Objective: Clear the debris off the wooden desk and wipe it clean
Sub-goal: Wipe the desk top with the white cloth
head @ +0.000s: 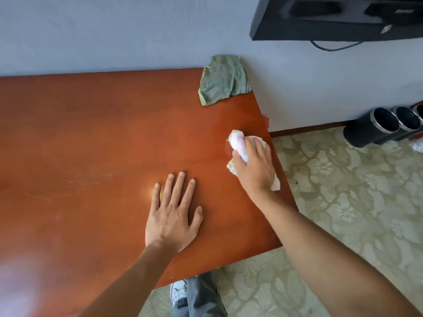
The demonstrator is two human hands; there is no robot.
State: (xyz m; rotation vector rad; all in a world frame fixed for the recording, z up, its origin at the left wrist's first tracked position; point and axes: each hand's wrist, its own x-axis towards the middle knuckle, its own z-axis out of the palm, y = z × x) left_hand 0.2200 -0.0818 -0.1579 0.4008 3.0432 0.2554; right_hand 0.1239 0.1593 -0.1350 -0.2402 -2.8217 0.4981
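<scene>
the right hand [253, 164] gripped a wadded white cloth [238, 145] at the desk [91, 145]'s right edge, the left hand [172, 216] lay flat; a sweep could've flicked debris onto the carpet [343, 191].

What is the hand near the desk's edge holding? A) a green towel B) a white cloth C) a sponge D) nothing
B: the right hand grips a crumpled white cloth against the wooden desk, while the green towel lies untouched at the far corner by the wall.
</scene>
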